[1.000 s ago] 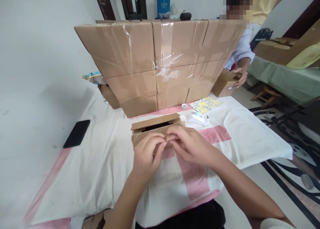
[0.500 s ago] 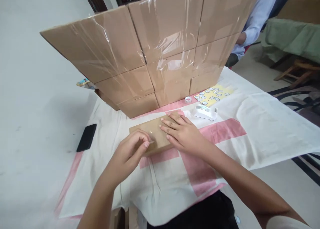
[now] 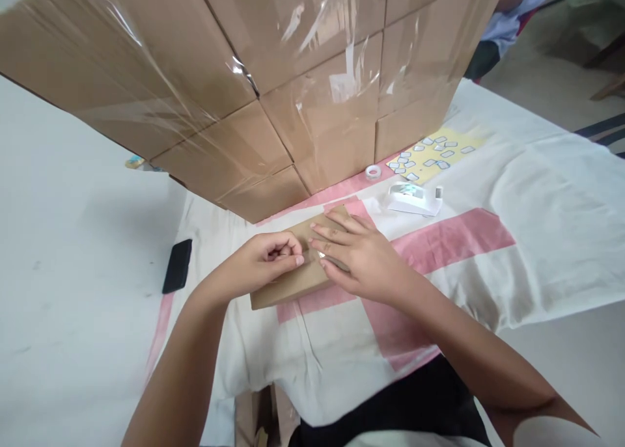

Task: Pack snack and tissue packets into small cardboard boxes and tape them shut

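Observation:
A small flat cardboard box (image 3: 293,283) lies on the white and pink cloth (image 3: 454,265) in front of me. My left hand (image 3: 266,261) rests on the box's top with its fingers curled, pinching something small and clear at the fingertips, likely a bit of tape. My right hand (image 3: 354,255) lies flat on the right half of the box, fingers stretched out and pressing down. The two hands' fingertips almost meet at the middle of the lid.
A wall of taped cardboard boxes (image 3: 293,76) stands just behind. A white tape dispenser (image 3: 413,198), a small tape roll (image 3: 373,172) and a yellow sticker sheet (image 3: 434,153) lie to the right. A black phone (image 3: 177,265) rests at the left. Another person's sleeve (image 3: 517,17) shows top right.
The small box's flaps went from open to shut flat. My right hand spread over the lid and my left hand came onto it pinching a small clear piece. The view tipped downward.

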### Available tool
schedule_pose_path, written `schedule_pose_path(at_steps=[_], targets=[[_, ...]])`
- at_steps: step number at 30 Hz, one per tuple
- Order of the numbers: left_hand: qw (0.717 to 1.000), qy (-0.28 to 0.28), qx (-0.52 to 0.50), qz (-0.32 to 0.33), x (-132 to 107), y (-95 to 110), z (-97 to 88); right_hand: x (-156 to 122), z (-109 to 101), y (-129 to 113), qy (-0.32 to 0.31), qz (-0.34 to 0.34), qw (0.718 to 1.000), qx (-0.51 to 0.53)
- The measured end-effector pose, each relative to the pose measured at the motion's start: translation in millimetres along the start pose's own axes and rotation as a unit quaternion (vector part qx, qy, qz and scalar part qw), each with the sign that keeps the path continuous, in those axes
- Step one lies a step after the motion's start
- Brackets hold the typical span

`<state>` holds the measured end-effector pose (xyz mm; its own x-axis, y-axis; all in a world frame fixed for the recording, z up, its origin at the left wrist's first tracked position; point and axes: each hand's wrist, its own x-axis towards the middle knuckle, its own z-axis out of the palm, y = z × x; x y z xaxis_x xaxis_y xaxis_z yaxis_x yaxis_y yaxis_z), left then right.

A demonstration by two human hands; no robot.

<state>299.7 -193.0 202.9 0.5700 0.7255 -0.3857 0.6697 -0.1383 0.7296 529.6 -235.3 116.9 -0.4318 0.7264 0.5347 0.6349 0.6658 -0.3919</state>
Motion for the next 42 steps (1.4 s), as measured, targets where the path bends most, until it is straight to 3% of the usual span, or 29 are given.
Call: schedule_pose_path(at_steps=[4,9,13,20,31,42], targets=[[1.0,-0.009,-0.017,0.008,2,3,5.7,-1,3,2,0.029,0.008,0.998,0.048],[0.999,0.031,0.002,-0.013,8,7,13.8,-5,8,9,0.06,0.007,0.991,0.116],[0.999,0.01,-0.013,-0.04,10,10,14.1,-10,11,17,0.074,-0.007,0.985,0.153],[0.997,0.026,-0.035,-0.068,12,12,14.9,-13,17,21,0.094,-0.009,0.983,0.159],[0.997,0.017,-0.011,-0.077,17,12,15.8,-14,11,20,0.076,0.004,0.985,0.158],[0.988,0.096,0.086,-0.08,13,13,32.7,-12,9,19,0.068,0.002,0.986,0.154]])
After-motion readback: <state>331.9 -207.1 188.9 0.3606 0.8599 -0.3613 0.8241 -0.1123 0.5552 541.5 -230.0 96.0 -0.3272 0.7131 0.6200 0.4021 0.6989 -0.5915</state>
